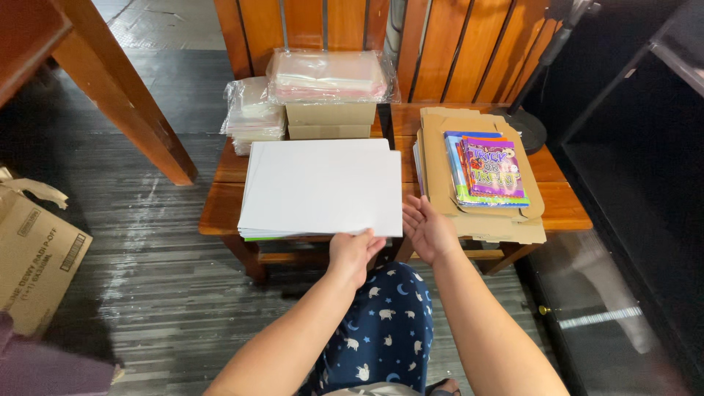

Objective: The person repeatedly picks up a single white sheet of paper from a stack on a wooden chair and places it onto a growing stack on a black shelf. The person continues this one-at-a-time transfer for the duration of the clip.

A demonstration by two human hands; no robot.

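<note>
Left hand (353,253) on white sheets (323,187)

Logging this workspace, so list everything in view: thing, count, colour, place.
white sheets: one stack, white, bench front left
clear bag bundles: two, clear, bench back
small boxes: two, tan, under the larger bundle
flat cardboard: one pile, brown, bench right
booklets: small stack, purple and multicoloured, on the cardboard
wooden bench: one, orange-brown, centre
carton: one, brown, floor left
stand base: one, black, bench back right
left hand: gripping the sheets' front edge
right hand: open, beside the sheets' corner
</note>
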